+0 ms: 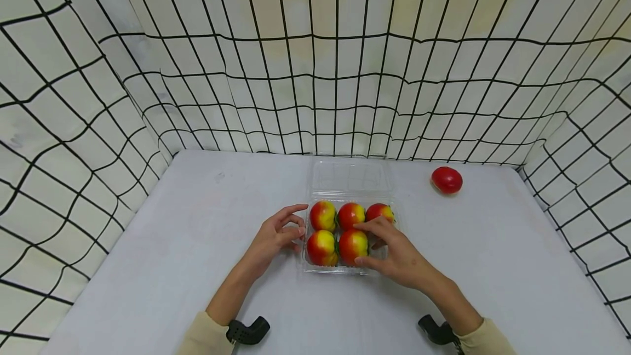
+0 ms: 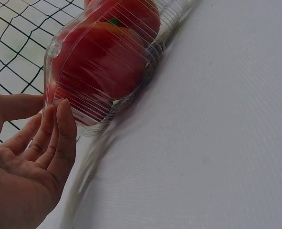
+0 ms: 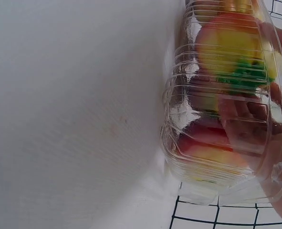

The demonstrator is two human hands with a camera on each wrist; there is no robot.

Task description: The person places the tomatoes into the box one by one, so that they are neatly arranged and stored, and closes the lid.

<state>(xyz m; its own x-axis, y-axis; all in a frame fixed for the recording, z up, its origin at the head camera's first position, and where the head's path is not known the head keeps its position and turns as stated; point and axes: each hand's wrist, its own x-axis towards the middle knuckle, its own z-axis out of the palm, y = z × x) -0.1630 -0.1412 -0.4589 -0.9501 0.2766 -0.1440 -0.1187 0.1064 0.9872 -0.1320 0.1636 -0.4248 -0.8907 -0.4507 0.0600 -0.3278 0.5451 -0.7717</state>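
Five fruits (image 1: 322,216) sit beside our left grip (image 1: 276,234), loosely open and seemingly steadying their tray (image 1: 335,270), while our right grip (image 1: 401,253) curls round one fruit (image 1: 353,247).

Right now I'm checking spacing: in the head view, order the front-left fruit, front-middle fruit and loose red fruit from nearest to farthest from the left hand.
1. Front-left fruit: in the box, just right of the left hand.
2. Front-middle fruit: next place right, at the right hand.
3. Loose red fruit: far right, outside the box.

Right of the box (image 1: 325,270) of fruits (image 1: 322,247) lies another fruit (image 1: 447,180).
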